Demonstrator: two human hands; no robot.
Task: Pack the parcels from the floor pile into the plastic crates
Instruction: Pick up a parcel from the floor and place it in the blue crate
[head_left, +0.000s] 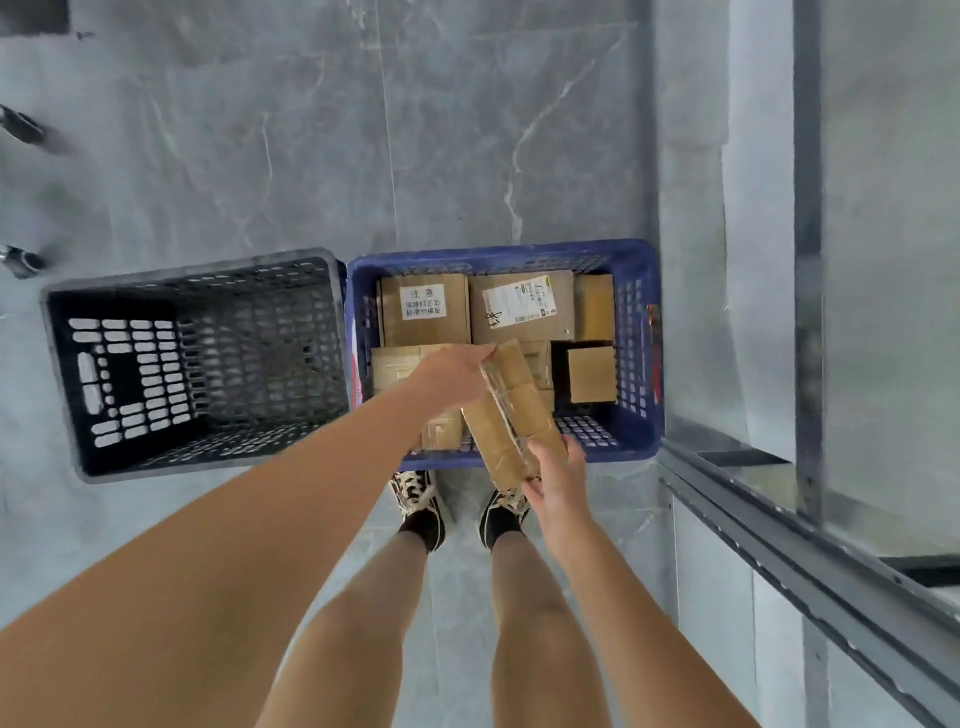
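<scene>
Grey marbled floor tiles (322, 156) ran under everything I logged from my seat at the far end of the feed.

Item one: a long taped cardboard parcel (511, 410), tilted, carried above the near edge of the blue crate (641, 364). My left hand (454, 371) gripped its far end, fingers curled over the top edge; my right hand (556, 480) pinched its near end from below. Both hands were closed on it.

Item two: the blue crate itself, already holding several brown boxes. A box with a printed white notice (425, 306) and a box with a shipping label (522, 306) lay side by side along the far wall, a narrower carton (594, 306) beside them, and a small square box (591, 374) sat lower near the right wall (others lay partly hidden under my forearm).

Item three: a dark grey crate (197, 364), touching the blue one on its left, with nothing visible inside.

Item four: two patterned sneakers (418, 501) just short of the blue crate.

Item five: a grey metal frame with pale panels (805, 260) along the right side.
</scene>
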